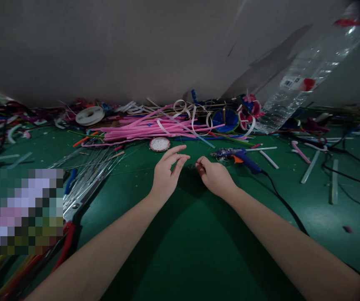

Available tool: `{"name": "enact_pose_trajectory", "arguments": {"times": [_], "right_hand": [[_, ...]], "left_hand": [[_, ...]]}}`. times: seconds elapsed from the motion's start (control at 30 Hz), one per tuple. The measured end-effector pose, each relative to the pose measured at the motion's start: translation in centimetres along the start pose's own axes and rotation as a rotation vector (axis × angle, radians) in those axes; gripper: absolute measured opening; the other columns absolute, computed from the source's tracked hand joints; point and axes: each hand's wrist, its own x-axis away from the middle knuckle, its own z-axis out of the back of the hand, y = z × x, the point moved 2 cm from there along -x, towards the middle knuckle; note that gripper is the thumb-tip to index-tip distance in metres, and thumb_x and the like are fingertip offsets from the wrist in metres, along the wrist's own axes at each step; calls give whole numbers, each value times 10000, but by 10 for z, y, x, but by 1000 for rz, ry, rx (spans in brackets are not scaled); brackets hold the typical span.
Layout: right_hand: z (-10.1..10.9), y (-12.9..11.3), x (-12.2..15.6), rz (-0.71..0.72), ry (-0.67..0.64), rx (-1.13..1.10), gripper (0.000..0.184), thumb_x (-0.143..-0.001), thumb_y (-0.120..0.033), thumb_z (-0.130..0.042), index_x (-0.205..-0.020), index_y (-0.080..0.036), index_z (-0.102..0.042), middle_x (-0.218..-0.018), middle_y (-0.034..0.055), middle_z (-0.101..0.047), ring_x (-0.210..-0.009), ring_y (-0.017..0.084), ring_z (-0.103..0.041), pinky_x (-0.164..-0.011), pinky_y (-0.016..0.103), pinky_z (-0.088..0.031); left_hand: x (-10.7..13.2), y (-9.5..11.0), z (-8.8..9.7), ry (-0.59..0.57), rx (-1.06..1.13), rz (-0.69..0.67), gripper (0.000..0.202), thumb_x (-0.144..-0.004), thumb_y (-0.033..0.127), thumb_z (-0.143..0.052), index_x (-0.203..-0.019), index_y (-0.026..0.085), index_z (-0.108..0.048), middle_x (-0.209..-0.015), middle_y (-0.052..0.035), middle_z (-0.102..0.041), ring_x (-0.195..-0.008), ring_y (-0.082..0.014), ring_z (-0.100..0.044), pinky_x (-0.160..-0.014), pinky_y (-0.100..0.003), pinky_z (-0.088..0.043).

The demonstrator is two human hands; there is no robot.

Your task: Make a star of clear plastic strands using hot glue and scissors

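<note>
My left hand (170, 169) hovers above the green table, its index finger stretched out and its thumb tip against another finger in a pinch. Close beside it on the right, my right hand (215, 174) is closed, thumb against curled fingers. Whatever lies in either pinch is too small to make out. A faint thin strand runs across the table left of my left hand. Just beyond that hand lies a small round white disc (159, 144) with a reddish rim. A blue glue gun (245, 161) with an orange trigger lies right of my right hand.
Pink fuzzy stems (148, 128) lie along the back with a white spool (90, 116) and curled white strips. Large red-handled scissors (76, 205) and clear strands are at left. A plastic bottle (308, 71) leans at right, near glue sticks (310, 167) and black cords.
</note>
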Motion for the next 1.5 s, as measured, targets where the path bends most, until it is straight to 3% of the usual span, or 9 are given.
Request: {"name": "enact_pose_trajectory", "arguments": {"times": [0.43, 1.5], "right_hand": [[0, 0, 0, 0, -7, -4, 199, -887, -268, -318, -1005, -212, -468, -720, 22, -639, -602, 163, -581, -507, 241, -265], [0, 1, 1, -6, -11, -39, 203, -887, -278, -316, -1014, -211, -460, -725, 33, -637, -617, 162, -585, -514, 235, -281]], "left_hand": [[2, -5, -4, -58, 70, 27, 272, -901, 296, -399, -1035, 208, -619, -1276, -58, -516, -1156, -180, -491, -961, -383, -415], [1, -6, -3, -75, 55, 33, 290, -906, 315, -380, -1042, 220, -617, -1277, -52, -514, -1158, -188, -485, -959, -402, -411]]}}
